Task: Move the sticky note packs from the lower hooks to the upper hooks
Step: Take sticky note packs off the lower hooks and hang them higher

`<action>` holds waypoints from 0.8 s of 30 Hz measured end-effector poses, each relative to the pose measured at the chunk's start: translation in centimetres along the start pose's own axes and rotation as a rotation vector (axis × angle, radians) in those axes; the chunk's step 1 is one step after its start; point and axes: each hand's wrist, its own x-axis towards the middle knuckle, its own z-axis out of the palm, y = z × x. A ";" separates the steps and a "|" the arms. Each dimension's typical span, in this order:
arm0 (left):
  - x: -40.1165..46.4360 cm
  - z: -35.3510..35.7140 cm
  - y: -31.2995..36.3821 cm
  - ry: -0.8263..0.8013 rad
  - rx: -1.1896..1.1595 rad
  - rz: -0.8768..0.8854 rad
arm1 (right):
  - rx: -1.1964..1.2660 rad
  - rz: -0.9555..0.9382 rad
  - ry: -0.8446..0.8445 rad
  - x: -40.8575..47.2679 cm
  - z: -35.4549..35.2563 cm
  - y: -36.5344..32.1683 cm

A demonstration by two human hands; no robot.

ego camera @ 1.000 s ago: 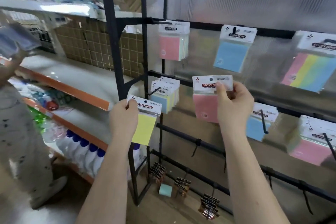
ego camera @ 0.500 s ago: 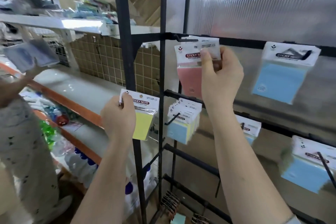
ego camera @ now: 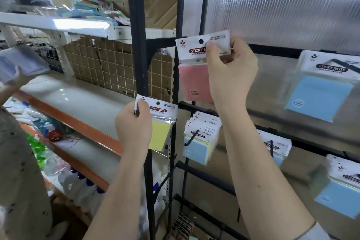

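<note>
While the left hand (ego camera: 134,124) grips a yellow pack (ego camera: 160,132) low, the right hand (ego camera: 231,72) pinches the pink pack's (ego camera: 192,82) header, its hole level with the top rail (ego camera: 161,44).

Both bare forearms are raised. The right hand (ego camera: 231,72) is held higher, fingers and thumb curled in a pinch, back of the hand turned to the camera. The left hand (ego camera: 133,128) is held lower, fingers curled in a grip.

Right hand (ego camera: 231,72) lifted the pink sticky note pack (ego camera: 194,82) from mid-rack. It's now up by the top bar (ego camera: 272,49).
</note>
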 end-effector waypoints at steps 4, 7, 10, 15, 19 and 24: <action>0.6 0.2 -0.3 -0.065 -0.024 0.011 | 0.005 0.033 0.044 0.1 0.3 -0.4; 1.1 0.4 -0.2 -0.105 -0.055 0.051 | -0.034 0.038 0.078 -0.2 0.4 -0.6; 1.6 0.5 -0.3 -0.146 -0.073 0.073 | -0.059 0.049 0.116 -0.3 0.4 -0.5; 2.2 0.4 -0.9 -0.171 -0.086 0.084 | -0.080 0.076 0.149 -0.1 0.6 -0.5; 2.8 0.6 -1.3 -0.190 -0.081 0.077 | -0.137 0.111 0.133 0.5 0.7 0.2; 2.9 0.3 -0.7 -0.192 -0.098 0.052 | -0.167 0.152 0.123 1.7 0.9 1.9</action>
